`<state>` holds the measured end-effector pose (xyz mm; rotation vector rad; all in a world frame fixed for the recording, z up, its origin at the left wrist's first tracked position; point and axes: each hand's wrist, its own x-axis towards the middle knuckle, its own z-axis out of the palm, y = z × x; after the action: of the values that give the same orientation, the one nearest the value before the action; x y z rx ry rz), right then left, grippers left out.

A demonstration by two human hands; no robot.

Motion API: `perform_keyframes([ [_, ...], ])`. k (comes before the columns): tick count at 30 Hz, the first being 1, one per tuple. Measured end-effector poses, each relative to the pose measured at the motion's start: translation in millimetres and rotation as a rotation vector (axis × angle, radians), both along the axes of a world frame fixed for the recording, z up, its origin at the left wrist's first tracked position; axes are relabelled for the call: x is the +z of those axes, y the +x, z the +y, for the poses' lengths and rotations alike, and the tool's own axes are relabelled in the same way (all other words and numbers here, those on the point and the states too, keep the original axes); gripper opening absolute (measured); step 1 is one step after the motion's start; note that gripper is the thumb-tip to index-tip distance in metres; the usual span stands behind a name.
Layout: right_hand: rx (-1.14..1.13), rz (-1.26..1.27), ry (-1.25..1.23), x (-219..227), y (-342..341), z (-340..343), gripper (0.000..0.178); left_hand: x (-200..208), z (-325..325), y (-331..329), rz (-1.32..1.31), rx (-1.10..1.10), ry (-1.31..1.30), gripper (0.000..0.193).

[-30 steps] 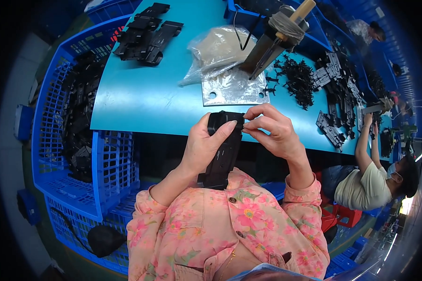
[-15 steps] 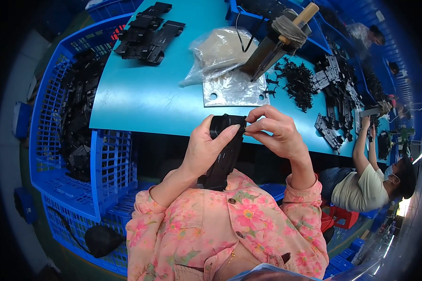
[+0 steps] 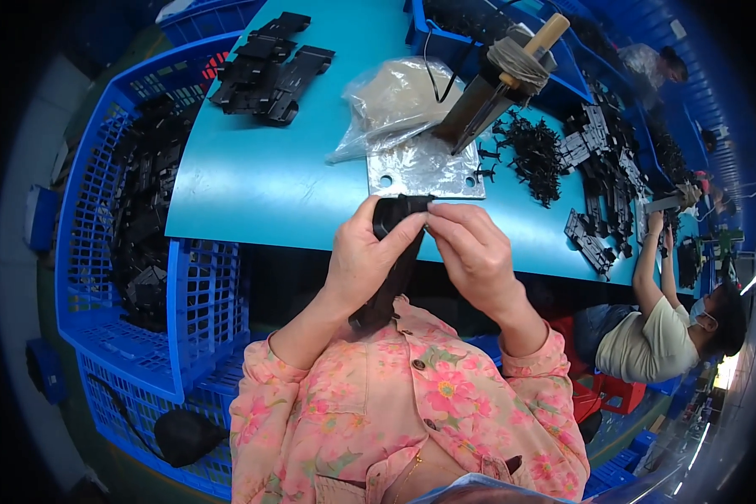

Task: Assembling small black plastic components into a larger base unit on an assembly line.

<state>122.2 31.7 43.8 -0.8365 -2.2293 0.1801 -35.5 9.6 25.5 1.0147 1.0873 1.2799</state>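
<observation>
My left hand (image 3: 357, 262) is closed round the upper end of a long black plastic part (image 3: 397, 281), its thumb lying across the front. The part hangs in front of my chest at the table's near edge, with its lower end by my shirt. At its upper right corner, my right hand (image 3: 477, 256) pinches with thumb and fingertips. Whatever sits between those fingertips is too small or hidden to make out. Just beyond my hands lies a metal plate (image 3: 424, 178) carrying an upright press-like tool (image 3: 479, 105) with a wooden handle, bound in wrapping.
A clear plastic bag (image 3: 386, 101) rests beside the plate. Black parts (image 3: 273, 71) lie at the far left of the blue table (image 3: 244, 185); small black pieces (image 3: 536, 155) are heaped right. A blue crate (image 3: 67, 252) of black parts stands left. Another person (image 3: 647, 336) works at right.
My right hand has moved left and slightly down, its fingers now closer together against the part's corner. The black part has shifted and turned a little in my left hand.
</observation>
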Motion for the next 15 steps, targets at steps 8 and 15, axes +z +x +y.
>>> perform_keyframes([
  [8, -0.062, 0.397, -0.585, -34, -16, -1, 0.052, -6, 6, -1, 0.444, -0.081, 0.136, 0.055],
  [15, -0.075, 0.795, -0.963, -58, -11, 4, 0.050, -14, 3, 7, 0.693, -0.101, 0.313, 0.060],
])
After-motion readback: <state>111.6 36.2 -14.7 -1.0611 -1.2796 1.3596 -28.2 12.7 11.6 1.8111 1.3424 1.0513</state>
